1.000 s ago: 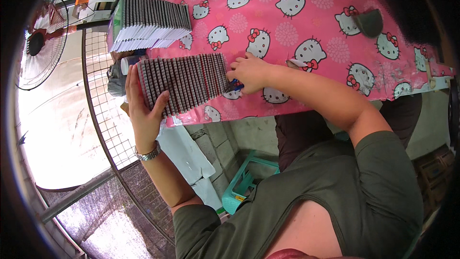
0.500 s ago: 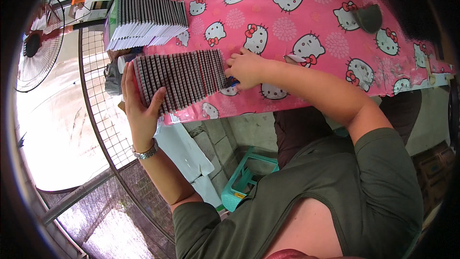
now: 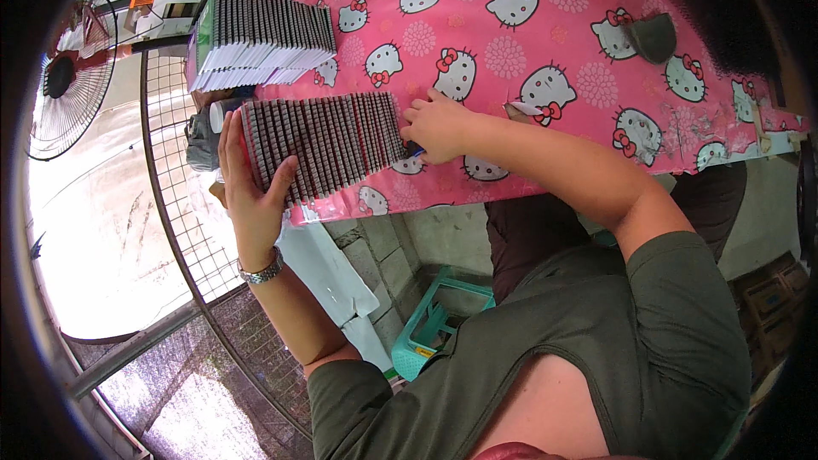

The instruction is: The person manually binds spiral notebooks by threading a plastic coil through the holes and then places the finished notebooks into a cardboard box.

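Observation:
A row of spiral-bound notebooks [image 3: 328, 140] stands with its dark coiled spines upward near the table's front edge. My left hand [image 3: 253, 194] clasps the row's left end, its fingers along the reddish outer cover and its thumb over the spines. At the opposite end is my right hand [image 3: 439, 126], fingers curled in close to the last notebooks. A small dark-and-blue thing [image 3: 414, 149] shows under that hand, partly hidden, and I cannot make out its kind. Behind, a second stack of spiral notebooks [image 3: 273, 34] stands with white page edges facing me.
A pink cat-patterned cover lies over the table [image 3: 511, 60]. A dark green rounded piece [image 3: 653, 37] lies at the right. Beyond the left edge are a fan [image 3: 72, 77] and a wire grid [image 3: 170, 119]. A teal plastic stool [image 3: 417, 349] stands below the table.
My right hand has shifted very slightly, and less of the blue thing shows beneath it. My left hand stays on the row's left end. The view has tilted a little.

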Demonstrator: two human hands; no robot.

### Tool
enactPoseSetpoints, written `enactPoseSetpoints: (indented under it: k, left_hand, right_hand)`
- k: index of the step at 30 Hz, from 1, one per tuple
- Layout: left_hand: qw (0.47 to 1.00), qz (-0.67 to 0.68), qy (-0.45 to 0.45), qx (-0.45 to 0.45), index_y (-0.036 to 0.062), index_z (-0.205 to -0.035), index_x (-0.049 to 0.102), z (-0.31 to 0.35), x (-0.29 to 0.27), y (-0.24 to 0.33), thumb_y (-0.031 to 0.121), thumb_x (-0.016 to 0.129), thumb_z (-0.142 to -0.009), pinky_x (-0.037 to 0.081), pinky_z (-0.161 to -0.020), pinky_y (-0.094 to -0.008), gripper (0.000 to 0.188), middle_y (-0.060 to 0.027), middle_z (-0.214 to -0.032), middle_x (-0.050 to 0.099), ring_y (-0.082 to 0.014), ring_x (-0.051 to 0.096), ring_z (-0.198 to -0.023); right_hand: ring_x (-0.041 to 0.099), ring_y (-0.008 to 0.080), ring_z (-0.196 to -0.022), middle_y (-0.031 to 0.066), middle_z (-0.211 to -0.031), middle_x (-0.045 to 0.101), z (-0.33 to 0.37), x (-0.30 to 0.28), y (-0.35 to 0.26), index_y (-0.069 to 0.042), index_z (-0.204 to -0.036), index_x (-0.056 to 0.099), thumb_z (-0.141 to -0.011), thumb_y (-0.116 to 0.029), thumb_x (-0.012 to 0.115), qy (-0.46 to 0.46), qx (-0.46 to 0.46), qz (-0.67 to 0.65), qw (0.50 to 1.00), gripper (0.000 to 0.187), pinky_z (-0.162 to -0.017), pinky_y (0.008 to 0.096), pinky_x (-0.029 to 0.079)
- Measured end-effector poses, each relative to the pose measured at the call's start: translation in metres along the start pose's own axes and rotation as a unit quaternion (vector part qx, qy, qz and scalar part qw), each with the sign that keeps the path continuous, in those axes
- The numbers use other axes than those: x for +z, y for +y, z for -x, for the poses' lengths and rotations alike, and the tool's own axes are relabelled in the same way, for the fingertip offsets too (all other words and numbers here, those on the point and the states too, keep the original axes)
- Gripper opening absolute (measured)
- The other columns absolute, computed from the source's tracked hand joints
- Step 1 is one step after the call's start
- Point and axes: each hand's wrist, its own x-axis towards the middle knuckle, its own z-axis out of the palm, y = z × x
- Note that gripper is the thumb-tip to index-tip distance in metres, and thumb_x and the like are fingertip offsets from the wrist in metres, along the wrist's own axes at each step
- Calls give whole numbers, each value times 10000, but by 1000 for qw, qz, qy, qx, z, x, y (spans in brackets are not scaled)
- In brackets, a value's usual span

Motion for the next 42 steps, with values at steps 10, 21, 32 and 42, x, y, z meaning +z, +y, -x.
enactPoseSetpoints:
  k: [10, 21, 32, 42]
  left_hand:
    - [999, -2, 32, 7, 53, -1507, 391, -1, 3, 4, 137, 779, -796, 326, -1157, -420, 814, -163, -1535, 399, -318, 383, -1423]
    - [999, -29, 27, 13, 58, -1514, 379, -3, 1, 6, 152, 775, -804, 320, -1160, -417, 818, -161, -1540, 391, -307, 384, -1423]
    - [998, 25, 53, -3, 46, -1468, 448, 2, 5, 5, 163, 729, -865, 348, -1144, -411, 675, -172, -1532, 403, -301, 396, -1417]
    - [772, 346, 477, -238, -9, -1318, 505, 90, 140, -62, 226, 482, -1013, 410, -1071, -389, 386, -112, -1322, 510, -227, 467, -1261]
  right_hand:
    - [544, 263, -1210, 91, -1243, 602, 3, -3, -4, -149, -1156, 693, -741, -406, 777, 2, 3, -6, 1000, 494, -1008, 495, 411]
    - [639, 263, -1094, 82, -1124, 693, -37, -21, -13, -137, -1101, 743, -789, -425, 725, -170, 96, -81, 977, 425, -971, 458, 451]
    - [575, 261, -1138, 97, -1169, 641, 4, 10, -12, -137, -1071, 738, -774, -256, 696, 61, 3, 21, 998, 323, -1018, 503, 400]
    - [558, 289, -1204, 95, -1181, 615, -37, -27, -21, -114, -1073, 730, -790, -275, 740, -162, 164, -82, 970, 326, -1016, 507, 423]
